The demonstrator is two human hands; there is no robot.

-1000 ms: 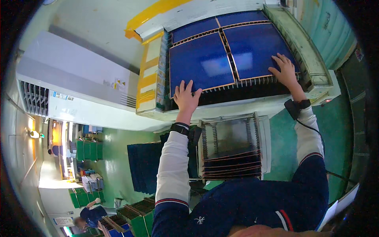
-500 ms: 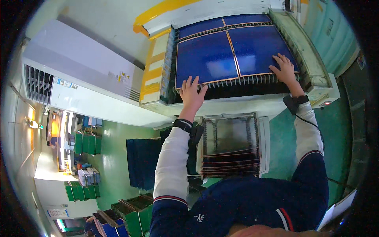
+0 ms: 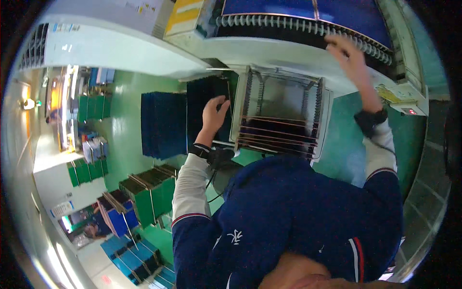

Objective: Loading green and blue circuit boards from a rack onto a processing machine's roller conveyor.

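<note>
Two blue panels with copper-coloured edges, a left panel (image 3: 269, 7) and a right panel (image 3: 358, 18), lie on the rollers (image 3: 288, 23) of a machine at the top. My right hand (image 3: 350, 60) hangs over the machine's front edge, just short of the right panel, slightly blurred, its fingers apart and holding nothing. Lower and to the left, my left hand (image 3: 215, 115) is loosely bent, thumb away from the fingers, with nothing in it. It is in front of a stack of dark panels (image 3: 201, 91). Between my arms stands a slotted rack (image 3: 246, 98) with several copper-edged panels (image 3: 279, 131) in its near part.
More dark blue panels (image 3: 163, 125) stand on the green floor to the left. Beyond them are green panel stacks (image 3: 150, 200) in racks and light-blue stacks (image 3: 130, 257). A white machine housing (image 3: 120, 50) runs along the upper left. Another person (image 3: 96, 224) is at the lower left.
Both hands have come off the blue panels. My left hand has drawn back toward the dark stack, my right to the machine's front edge. The view has tilted down toward my body.
</note>
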